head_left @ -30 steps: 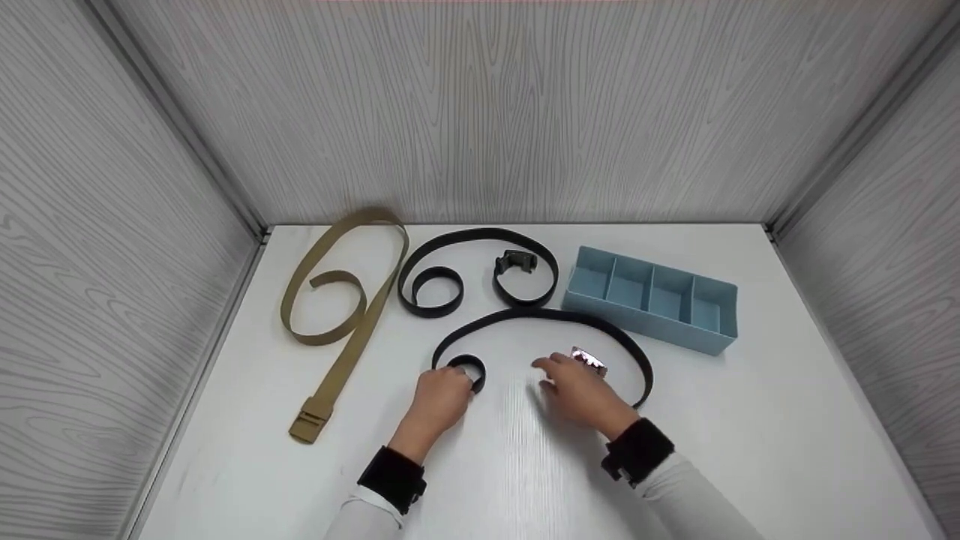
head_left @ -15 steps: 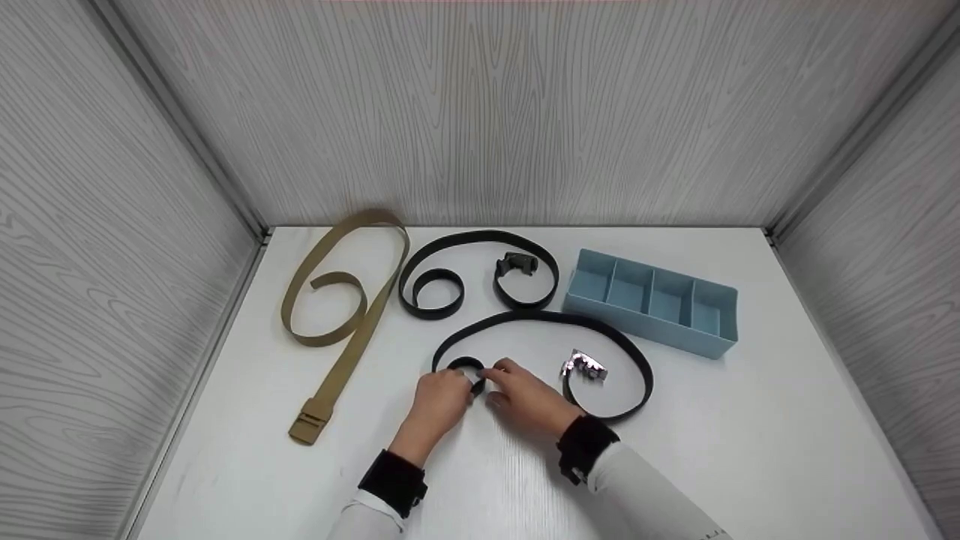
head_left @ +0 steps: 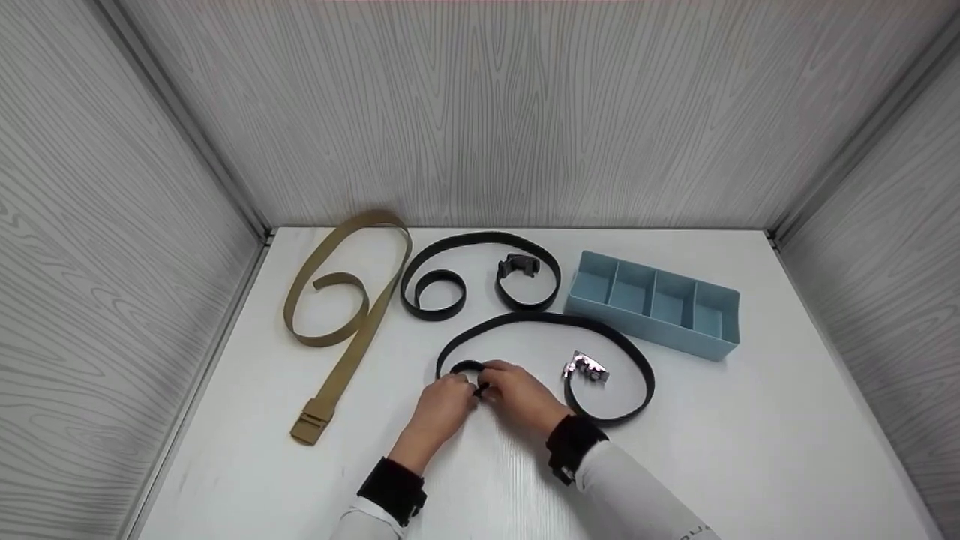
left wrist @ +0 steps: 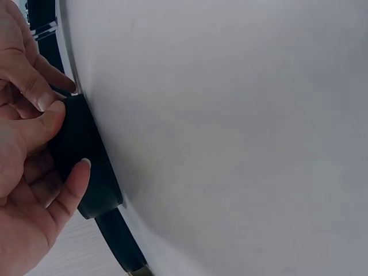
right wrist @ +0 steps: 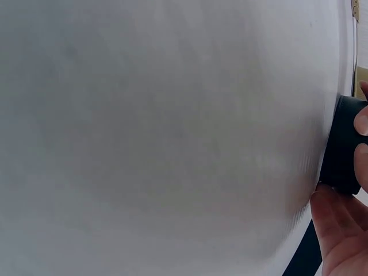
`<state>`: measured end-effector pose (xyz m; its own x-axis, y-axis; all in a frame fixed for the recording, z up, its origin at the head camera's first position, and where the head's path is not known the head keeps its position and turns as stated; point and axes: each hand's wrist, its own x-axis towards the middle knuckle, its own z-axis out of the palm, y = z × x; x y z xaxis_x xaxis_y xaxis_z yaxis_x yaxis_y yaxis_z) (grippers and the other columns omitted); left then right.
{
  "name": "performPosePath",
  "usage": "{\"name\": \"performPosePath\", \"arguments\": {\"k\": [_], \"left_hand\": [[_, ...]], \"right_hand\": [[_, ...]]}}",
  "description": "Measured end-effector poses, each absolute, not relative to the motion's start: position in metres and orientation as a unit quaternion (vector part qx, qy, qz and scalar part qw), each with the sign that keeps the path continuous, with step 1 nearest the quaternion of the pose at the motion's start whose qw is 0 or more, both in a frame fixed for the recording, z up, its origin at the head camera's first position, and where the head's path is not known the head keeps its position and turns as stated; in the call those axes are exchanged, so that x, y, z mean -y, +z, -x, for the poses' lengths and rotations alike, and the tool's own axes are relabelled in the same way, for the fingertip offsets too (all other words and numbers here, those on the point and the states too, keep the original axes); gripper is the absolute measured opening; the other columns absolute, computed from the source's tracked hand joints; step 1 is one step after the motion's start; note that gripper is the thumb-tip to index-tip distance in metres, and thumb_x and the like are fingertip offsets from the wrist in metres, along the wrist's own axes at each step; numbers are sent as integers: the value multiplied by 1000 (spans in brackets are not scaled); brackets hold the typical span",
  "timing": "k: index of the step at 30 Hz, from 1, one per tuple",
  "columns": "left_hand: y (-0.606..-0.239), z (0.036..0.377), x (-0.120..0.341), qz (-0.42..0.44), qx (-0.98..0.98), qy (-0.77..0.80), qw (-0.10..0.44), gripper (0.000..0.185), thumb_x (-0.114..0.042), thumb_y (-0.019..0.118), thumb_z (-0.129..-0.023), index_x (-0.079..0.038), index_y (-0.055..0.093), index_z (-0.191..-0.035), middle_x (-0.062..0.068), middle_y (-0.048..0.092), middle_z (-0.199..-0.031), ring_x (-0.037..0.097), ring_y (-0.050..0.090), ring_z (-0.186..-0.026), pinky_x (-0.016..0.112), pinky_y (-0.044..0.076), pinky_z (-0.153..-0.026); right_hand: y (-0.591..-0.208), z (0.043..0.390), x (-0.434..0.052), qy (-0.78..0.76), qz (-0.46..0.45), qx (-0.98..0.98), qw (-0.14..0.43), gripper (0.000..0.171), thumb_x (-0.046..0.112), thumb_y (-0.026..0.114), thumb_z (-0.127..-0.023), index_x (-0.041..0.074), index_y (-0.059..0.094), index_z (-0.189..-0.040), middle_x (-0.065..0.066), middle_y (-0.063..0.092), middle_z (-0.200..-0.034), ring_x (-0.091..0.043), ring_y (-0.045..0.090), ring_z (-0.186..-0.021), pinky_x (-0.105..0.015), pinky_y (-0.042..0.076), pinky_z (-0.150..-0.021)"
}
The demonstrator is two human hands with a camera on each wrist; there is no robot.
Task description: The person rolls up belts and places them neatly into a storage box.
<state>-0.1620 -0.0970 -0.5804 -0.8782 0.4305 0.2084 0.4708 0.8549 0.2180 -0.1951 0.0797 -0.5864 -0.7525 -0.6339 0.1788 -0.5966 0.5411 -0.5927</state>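
Black belt with the silver buckle is lying near the middle of the white desk, curving in a wide loop whose left end is being wound into a small tight coil. Both hands are meeting at that coil. The left hand is gripping it, its fingers curling round the rolled strap and its thumb pressing on the outside. The right hand is pinching the same roll from the other side, its fingers closing onto the band's edge, as the right wrist view is showing.

A second ago the right hand was hovering open next to the buckle, well to the right of the coil; half a second ago it was arriving beside the left hand, and now it is clasping the roll together with it. The left hand is staying where it was on the coil.

Three belts are lying on the desk: this black one, a second black belt with a dark clasp farther off, and a tan belt at the far left. One light blue tray with four compartments is sitting at the right, just beyond the loop.
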Motion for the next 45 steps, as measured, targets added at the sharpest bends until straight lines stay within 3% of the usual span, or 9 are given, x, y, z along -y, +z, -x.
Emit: {"name": "performPosePath", "arguments": {"k": [6, 9, 13, 17, 23, 28, 36, 41, 45], "left_hand": [[-571, 167, 109, 233, 934, -270, -3, 5, -6, 74, -83, -6, 72, -79, 4, 66, -79, 23, 64, -77, 39, 50, -70], [-565, 173, 117, 198, 926, -321, -2, 2, -6, 73, -84, -6, 72, -84, 2, 65, -85, 20, 62, -81, 38, 50, -74], [-562, 179, 120, 93, 947, -302, 57, 17, -18, 74, -86, -3, 68, -92, 7, 56, -91, 24, 59, -83, 40, 49, -74], [-563, 185, 118, 25, 964, -263, 8, 37, -30, 73, -88, 3, 65, -101, 15, 60, -90, 32, 64, -82, 43, 50, -71], [-564, 195, 112, 45, 966, -248, -60, 24, -22, 71, -90, -1, 63, -81, 10, 61, -73, 24, 61, -67, 40, 48, -61], [-563, 202, 107, 69, 968, -236, -54, 21, -13, 73, -86, -4, 60, -73, 7, 58, -67, 22, 57, -63, 38, 47, -59], [-564, 205, 98, 89, 985, -145, 15, 12, -5, 75, -78, -6, 65, -70, 13, 65, -71, 34, 64, -66, 45, 49, -58], [-566, 202, 93, 69, 987, -145, 28, 6, -1, 71, -76, -3, 67, -72, 14, 66, -71, 35, 65, -66, 46, 50, -57], [-568, 198, 87, 59, 986, -153, 34, 7, 3, 70, -75, -2, 67, -72, 14, 66, -70, 34, 66, -65, 44, 51, -57]], "right_hand": [[-581, 199, -79, -279, 389, -877, 24, 7, 5, 66, -90, 7, 69, -96, -5, 61, -105, -16, 60, -93, -29, 49, -82], [-580, 199, -79, -242, 403, -883, 13, 6, 6, 66, -90, 8, 69, -95, -4, 62, -102, -16, 61, -89, -28, 50, -78], [-576, 199, -79, -210, 409, -888, 11, 5, 8, 67, -90, 9, 70, -94, -6, 65, -106, -19, 65, -94, -31, 51, -81], [-574, 200, -81, -206, 419, -884, 19, 7, 6, 67, -91, 9, 70, -96, -8, 66, -114, -22, 65, -104, -31, 50, -87], [-574, 206, -85, -242, 457, -855, 33, 12, 3, 64, -92, 7, 71, -99, -8, 66, -121, -18, 61, -113, -28, 46, -94], [-572, 211, -87, -249, 475, -842, 53, 14, 2, 62, -93, 7, 71, -102, -6, 65, -124, -17, 60, -114, -26, 44, -96], [-571, 207, -85, -225, 456, -860, 49, 16, 2, 57, -96, 7, 70, -104, -6, 67, -118, -16, 62, -110, -28, 47, -92], [-571, 197, -84, -271, 359, -891, 55, 25, -1, 56, -95, 3, 64, -118, -8, 70, -106, -20, 66, -98, -33, 51, -85], [-573, 190, -81, -309, 255, -914, 58, 15, 9, 59, -95, 3, 66, -106, -6, 69, -88, -19, 66, -84, -36, 52, -75]]}}
